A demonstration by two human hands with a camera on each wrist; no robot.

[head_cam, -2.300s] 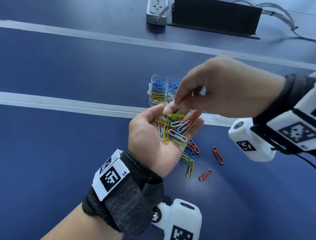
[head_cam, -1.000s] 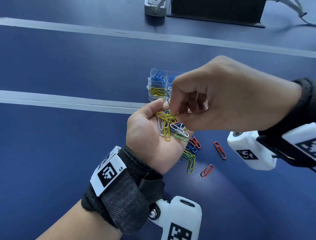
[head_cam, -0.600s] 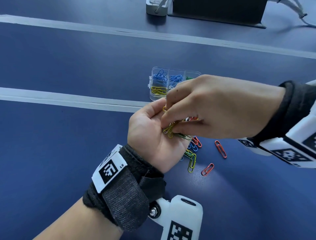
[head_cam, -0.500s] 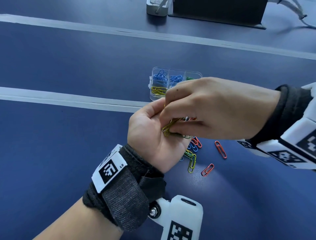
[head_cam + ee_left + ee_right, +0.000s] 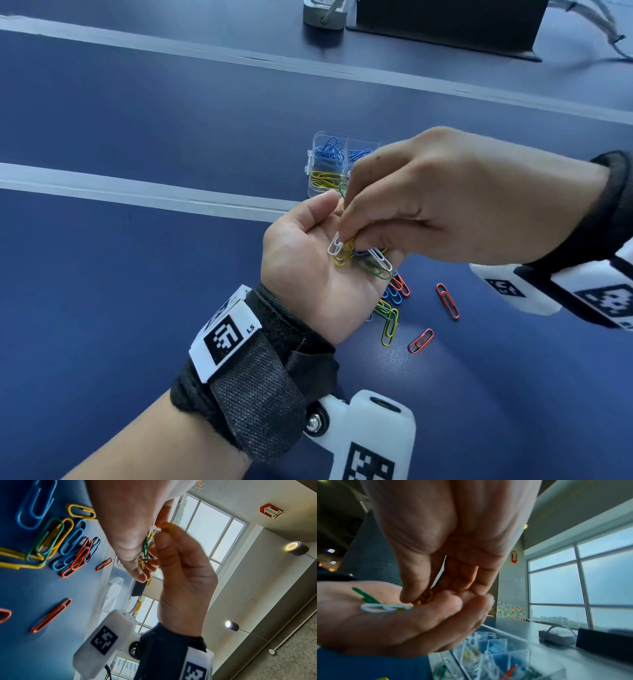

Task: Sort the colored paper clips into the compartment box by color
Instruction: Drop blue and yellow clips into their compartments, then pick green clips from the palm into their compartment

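Note:
My left hand (image 5: 301, 270) is held palm up above the table, cupping a small heap of mixed paper clips (image 5: 371, 265), with a white clip (image 5: 382, 607) and a green clip (image 5: 365, 596) on top. My right hand (image 5: 347, 241) reaches down into that palm from the right. Its thumb and forefinger pinch a yellow clip (image 5: 426, 596) in the heap. The clear compartment box (image 5: 310, 164) stands just beyond both hands, partly hidden by the right hand. Blue clips (image 5: 330, 150) lie in its far cell and yellow clips (image 5: 325, 179) in its near one.
Loose clips lie on the blue table under and right of my left hand: two red ones (image 5: 447, 301) (image 5: 420, 341) and a yellow-green cluster (image 5: 388, 320). A white tape line (image 5: 137, 192) crosses the table. A power strip (image 5: 323, 13) and a black box (image 5: 445, 24) sit at the far edge.
My right hand came down from above the palm and its fingertips closed on yellow clips in the heap. The left hand stayed in place, and the heap shifted slightly under the fingers.

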